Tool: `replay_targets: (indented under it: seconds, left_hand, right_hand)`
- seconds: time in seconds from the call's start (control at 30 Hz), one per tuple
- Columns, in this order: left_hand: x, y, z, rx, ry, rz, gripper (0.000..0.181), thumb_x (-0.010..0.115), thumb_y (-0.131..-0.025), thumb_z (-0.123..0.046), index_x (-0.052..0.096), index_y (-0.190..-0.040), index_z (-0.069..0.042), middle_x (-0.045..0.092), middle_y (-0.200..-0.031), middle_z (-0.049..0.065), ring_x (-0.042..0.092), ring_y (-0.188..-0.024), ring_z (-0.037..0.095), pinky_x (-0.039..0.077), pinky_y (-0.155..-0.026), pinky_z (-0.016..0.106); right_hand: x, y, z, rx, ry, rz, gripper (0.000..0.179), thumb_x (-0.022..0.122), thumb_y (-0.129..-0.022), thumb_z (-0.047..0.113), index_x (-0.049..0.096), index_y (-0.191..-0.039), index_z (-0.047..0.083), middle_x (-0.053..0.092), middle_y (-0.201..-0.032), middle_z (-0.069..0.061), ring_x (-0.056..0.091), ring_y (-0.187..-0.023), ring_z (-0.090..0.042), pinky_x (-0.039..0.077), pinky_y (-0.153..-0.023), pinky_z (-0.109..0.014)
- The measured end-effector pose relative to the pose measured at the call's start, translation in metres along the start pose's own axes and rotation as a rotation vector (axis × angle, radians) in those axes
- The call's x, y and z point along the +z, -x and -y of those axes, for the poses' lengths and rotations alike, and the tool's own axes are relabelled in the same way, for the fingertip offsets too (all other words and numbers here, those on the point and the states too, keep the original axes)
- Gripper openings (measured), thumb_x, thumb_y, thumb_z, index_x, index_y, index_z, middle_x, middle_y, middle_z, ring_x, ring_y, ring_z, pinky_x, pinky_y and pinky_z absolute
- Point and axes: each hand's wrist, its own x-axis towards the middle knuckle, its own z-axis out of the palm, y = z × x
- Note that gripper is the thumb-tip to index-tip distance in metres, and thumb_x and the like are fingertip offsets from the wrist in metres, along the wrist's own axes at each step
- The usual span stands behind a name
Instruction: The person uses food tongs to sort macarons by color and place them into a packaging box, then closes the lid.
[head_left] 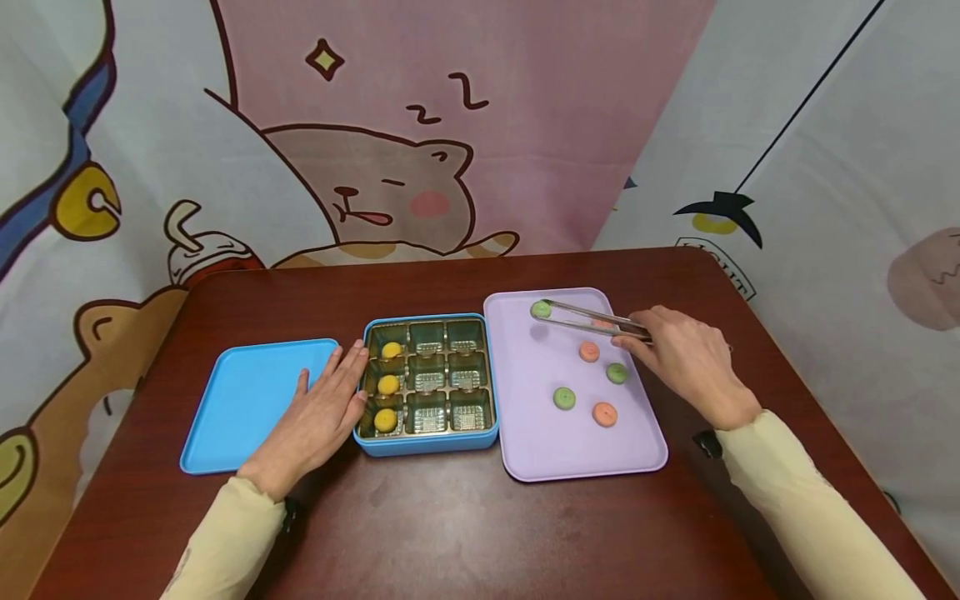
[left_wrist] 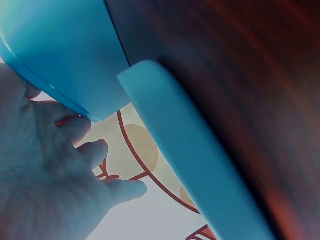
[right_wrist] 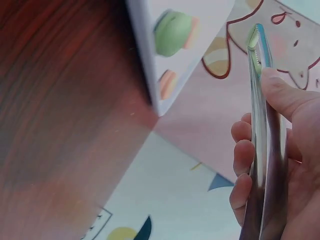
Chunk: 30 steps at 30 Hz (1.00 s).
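My left hand (head_left: 318, 417) lies with straight fingers against the left side of a blue box (head_left: 427, 446); the left wrist view shows the fingertips along the box wall (left_wrist: 65, 55). Inside is a gold tray of small compartments, with yellow round pieces (head_left: 387, 384) down its left column. My right hand (head_left: 686, 354) grips metal tongs (head_left: 592, 322), thumb on one arm and fingers curled round the other in the right wrist view. Between the tong tips is a green round piece (head_left: 541, 309), over the far left of a lilac tray (head_left: 540, 454).
On the lilac tray lie other green pieces (head_left: 564, 398) and orange pieces (head_left: 604, 414), one orange partly behind the tongs. A flat blue lid (head_left: 247, 400) lies left of the box. Everything rests on a brown table (head_left: 450, 525) against a cartoon-printed cloth.
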Motion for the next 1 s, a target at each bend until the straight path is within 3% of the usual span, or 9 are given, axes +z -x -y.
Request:
replay_targets:
  seconds: [0.5,0.63,0.73,0.9,1.0]
  left_hand:
    - [0.002,0.000,0.000,-0.005,-0.002,-0.004,0.062,0.040,-0.113,-0.032,0.019,-0.166,-0.008,0.012,-0.173,0.006,0.013,-0.158,0.038,0.010,-0.115,0.076]
    - [0.002,0.000,0.000,-0.008,0.002,-0.004,0.062,0.040,-0.113,-0.032,0.019,-0.167,-0.008,0.012,-0.173,0.006,0.012,-0.158,0.038,0.010,-0.116,0.076]
    - [0.002,0.000,0.000,-0.010,0.001,-0.003,0.063,0.040,-0.113,-0.032,0.018,-0.167,-0.008,0.012,-0.174,0.006,0.012,-0.158,0.037,0.010,-0.116,0.075]
    - [0.001,0.000,0.000,-0.009,0.004,0.002,0.063,0.039,-0.113,-0.033,0.017,-0.167,-0.009,0.011,-0.174,0.006,0.011,-0.158,0.036,0.010,-0.116,0.075]
    - [0.001,0.000,0.000,-0.008,0.010,0.004,0.063,0.039,-0.113,-0.032,0.017,-0.167,-0.009,0.010,-0.174,0.006,0.011,-0.158,0.036,0.009,-0.116,0.075]
  right_hand:
    - [-0.018,0.016,0.034,-0.145,-0.015,-0.110,0.040,0.089,-0.082,0.033,0.075,-0.108,0.005,0.059,-0.076,0.000,0.046,-0.057,-0.012,0.035,-0.043,-0.027]
    - [-0.020,0.017,0.042,-0.187,-0.035,-0.137,0.057,0.065,-0.094,0.061,0.076,-0.108,0.007,0.057,-0.074,0.002,0.044,-0.056,-0.009,0.034,-0.042,-0.025]
    - [-0.022,0.019,0.048,-0.225,-0.042,-0.168,0.071,0.045,-0.099,0.070,0.077,-0.108,0.007,0.056,-0.074,0.003,0.044,-0.055,-0.009,0.033,-0.041,-0.025]
    - [-0.024,0.021,0.059,-0.270,-0.060,-0.188,0.043,0.079,-0.087,0.048,0.077,-0.108,0.010,0.065,-0.080,0.002,0.051,-0.057,-0.010,0.037,-0.041,-0.026]
    - [-0.025,0.022,0.066,-0.279,-0.067,-0.178,0.042,0.086,-0.081,0.039,0.077,-0.110,0.011,0.070,-0.086,0.001,0.058,-0.062,-0.010,0.043,-0.043,-0.028]
